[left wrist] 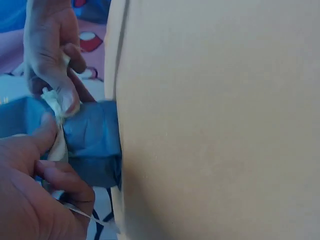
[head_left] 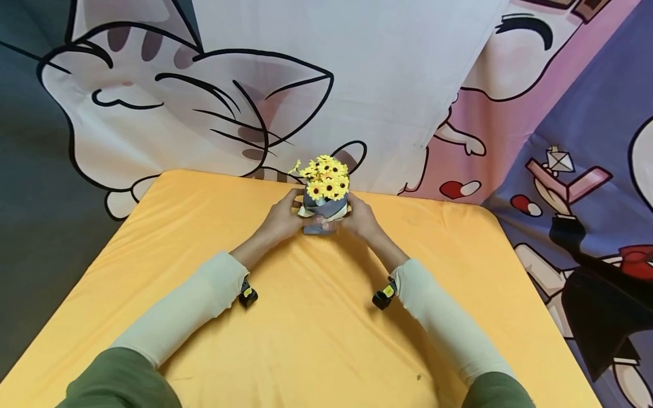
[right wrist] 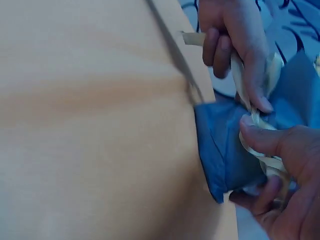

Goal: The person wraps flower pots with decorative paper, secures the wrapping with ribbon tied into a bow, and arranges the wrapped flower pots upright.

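Note:
A small bouquet of yellow flowers [head_left: 329, 178] with dark centres stands upright on the yellow-covered table. Its blue-grey wrapping [left wrist: 92, 135] is circled by a cream ribbon [right wrist: 192, 38], knotted or crossed at the front. From the left, my left hand [head_left: 282, 220] pinches the ribbon, thumb at the crossing and fingers curled around a strand. On the opposite side my right hand [head_left: 363, 218] also pinches the ribbon, its thumb against the wrapping. Both thumbs nearly meet at the front of the bouquet. A ribbon tail sticks out from the curled fingers of my left hand.
The yellow tablecloth [head_left: 306, 317] spreads creased in front of the bouquet. Right behind the table's far edge hangs a cartoon cat backdrop [head_left: 388, 85], with a purple printed cloth [head_left: 576, 141] at the right. Each wrist carries a small black camera [head_left: 247, 294].

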Action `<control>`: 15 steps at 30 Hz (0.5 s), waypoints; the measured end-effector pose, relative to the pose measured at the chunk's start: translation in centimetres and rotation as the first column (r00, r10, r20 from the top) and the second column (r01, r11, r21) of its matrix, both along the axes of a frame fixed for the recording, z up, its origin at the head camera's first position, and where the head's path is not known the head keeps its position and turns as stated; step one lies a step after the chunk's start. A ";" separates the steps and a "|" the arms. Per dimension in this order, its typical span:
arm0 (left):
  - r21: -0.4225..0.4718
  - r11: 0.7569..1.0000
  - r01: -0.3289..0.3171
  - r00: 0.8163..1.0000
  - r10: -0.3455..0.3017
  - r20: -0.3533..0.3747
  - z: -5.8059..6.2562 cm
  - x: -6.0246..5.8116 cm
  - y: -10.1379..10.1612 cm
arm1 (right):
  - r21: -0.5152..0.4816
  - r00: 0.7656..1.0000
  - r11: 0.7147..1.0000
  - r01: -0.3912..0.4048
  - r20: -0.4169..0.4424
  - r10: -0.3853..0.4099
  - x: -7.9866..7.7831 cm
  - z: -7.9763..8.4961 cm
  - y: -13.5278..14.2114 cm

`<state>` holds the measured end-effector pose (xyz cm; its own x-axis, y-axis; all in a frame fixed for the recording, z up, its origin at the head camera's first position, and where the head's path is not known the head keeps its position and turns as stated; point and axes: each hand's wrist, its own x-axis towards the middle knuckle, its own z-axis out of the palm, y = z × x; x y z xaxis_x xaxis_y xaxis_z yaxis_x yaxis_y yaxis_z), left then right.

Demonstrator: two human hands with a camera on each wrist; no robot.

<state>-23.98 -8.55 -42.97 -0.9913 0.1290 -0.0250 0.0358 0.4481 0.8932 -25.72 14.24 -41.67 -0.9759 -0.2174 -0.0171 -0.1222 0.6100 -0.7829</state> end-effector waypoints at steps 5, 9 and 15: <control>0.012 0.999 -0.042 0.995 0.041 0.085 0.2 1.9 0.1 | 0.021 0.995 0.999 0.043 0.094 -0.045 2.4 0.2 0.7; 0.128 0.991 -0.050 0.979 0.023 0.201 0.1 3.2 0.2 | -0.074 0.972 0.995 0.068 0.228 -0.050 4.1 0.3 1.2; 0.365 0.928 -0.074 0.898 -0.096 0.428 -0.1 4.2 0.7 | -0.231 0.930 0.973 0.018 0.362 0.069 5.5 -0.1 1.8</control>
